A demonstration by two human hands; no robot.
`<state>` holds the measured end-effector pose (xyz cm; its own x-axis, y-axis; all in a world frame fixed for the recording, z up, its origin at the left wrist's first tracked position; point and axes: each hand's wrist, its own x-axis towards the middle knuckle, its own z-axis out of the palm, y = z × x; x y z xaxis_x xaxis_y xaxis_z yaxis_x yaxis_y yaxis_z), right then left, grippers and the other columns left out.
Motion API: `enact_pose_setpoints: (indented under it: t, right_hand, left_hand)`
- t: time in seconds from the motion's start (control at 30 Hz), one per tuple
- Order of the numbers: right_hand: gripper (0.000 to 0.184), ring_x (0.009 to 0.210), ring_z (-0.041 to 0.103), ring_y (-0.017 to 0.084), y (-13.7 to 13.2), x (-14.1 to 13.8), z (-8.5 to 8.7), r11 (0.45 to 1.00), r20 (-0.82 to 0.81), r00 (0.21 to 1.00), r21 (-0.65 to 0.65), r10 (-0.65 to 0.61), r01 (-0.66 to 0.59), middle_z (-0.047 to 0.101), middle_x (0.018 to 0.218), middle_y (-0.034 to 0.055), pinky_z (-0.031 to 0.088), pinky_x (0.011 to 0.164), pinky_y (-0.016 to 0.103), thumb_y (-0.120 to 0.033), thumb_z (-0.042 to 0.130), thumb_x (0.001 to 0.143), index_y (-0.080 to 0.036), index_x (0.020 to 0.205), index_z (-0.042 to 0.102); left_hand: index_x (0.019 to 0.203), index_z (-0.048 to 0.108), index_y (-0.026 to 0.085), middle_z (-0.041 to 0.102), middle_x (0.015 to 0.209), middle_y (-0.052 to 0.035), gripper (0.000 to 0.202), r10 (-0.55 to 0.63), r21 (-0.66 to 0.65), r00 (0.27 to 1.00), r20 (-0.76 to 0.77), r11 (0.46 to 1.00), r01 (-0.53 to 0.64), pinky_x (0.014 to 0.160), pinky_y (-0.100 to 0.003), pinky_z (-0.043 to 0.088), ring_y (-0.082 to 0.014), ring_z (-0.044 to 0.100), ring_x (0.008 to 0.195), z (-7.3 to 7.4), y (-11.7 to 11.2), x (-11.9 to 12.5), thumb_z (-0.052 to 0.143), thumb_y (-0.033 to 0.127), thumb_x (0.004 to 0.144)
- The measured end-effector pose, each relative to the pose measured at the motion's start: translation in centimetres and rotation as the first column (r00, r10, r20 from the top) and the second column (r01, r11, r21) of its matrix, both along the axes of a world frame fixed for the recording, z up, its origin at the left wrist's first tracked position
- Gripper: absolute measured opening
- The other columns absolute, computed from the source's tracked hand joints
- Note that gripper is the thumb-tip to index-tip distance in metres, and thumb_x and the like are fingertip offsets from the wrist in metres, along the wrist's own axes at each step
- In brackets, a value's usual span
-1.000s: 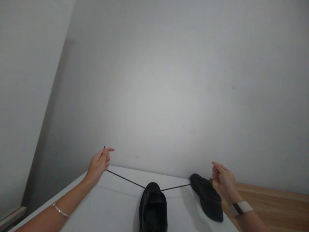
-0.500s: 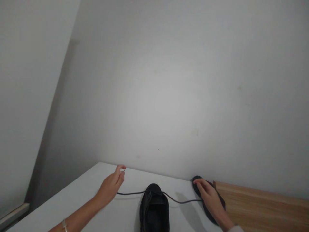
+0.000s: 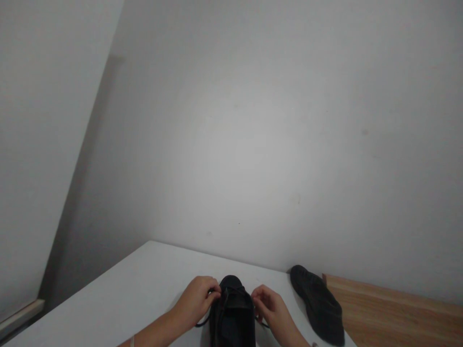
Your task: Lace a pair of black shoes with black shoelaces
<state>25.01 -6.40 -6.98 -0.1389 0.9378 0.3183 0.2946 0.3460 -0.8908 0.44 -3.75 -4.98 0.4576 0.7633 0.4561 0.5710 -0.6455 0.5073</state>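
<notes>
A black lace-up shoe (image 3: 230,282) points toward the wall at the bottom middle, its opening facing me. My left hand (image 3: 198,301) is at its left side, thumb and forefinger pinched near the lacing. A piece of dark shoelace (image 3: 201,323) hangs below those fingers. On the other side, my right hand (image 3: 271,308) has its fingertips pinched against the shoe's right edge, with lace (image 3: 264,325) trailing below. The lace appears crossed over the front of the shoe. What lies right between the fingertips is partly hidden.
A second black shoe (image 3: 320,306) lies to the right on the white tabletop (image 3: 170,262), near its edge. Beyond it is a wood-grain panel (image 3: 390,308). A pale wall (image 3: 253,144) rises behind the table, and another white surface (image 3: 43,144) stands at left.
Both hands have come inward from the sides to the middle shoe. The lace, earlier stretched out left and right, now hangs in short curves by the hands. The second shoe is uncovered.
</notes>
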Motion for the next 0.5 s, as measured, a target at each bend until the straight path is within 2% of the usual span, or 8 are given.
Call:
enact_pose_setpoints:
  t: [0.2,0.5]
  right_hand:
    - [0.04,0.052,0.049,0.011,0.21,-0.44,-0.02,1.0,-0.013,1.0,0.014,-0.007,0.008,0.052,0.062,-0.0027,0.04,0.047,0.023,-0.057,0.057,0.078,-0.018,0.079,0.053]
    - [0.047,0.051,0.05,0.011,0.11,-0.91,0.08,0.997,0.043,0.997,0.023,-0.069,0.068,0.051,0.064,-0.0023,0.041,0.044,0.022,-0.065,0.053,0.075,-0.019,0.077,0.05]
  left_hand:
    - [0.08,0.071,0.019,0.07,0.079,-0.0034,0.019,-0.02,-0.011,1.0,0.0,1.0,0.02,0.073,-0.025,0.04,-0.0174,0.061,0.078,0.66,-0.44,-0.13,0.052,0.018,0.08]
    - [0.079,0.072,0.02,0.066,0.078,-0.0033,0.017,-0.017,0.037,1.0,-0.013,0.999,0.017,0.076,-0.026,0.039,-0.0178,0.057,0.082,0.2,0.16,-0.04,0.056,0.019,0.083]
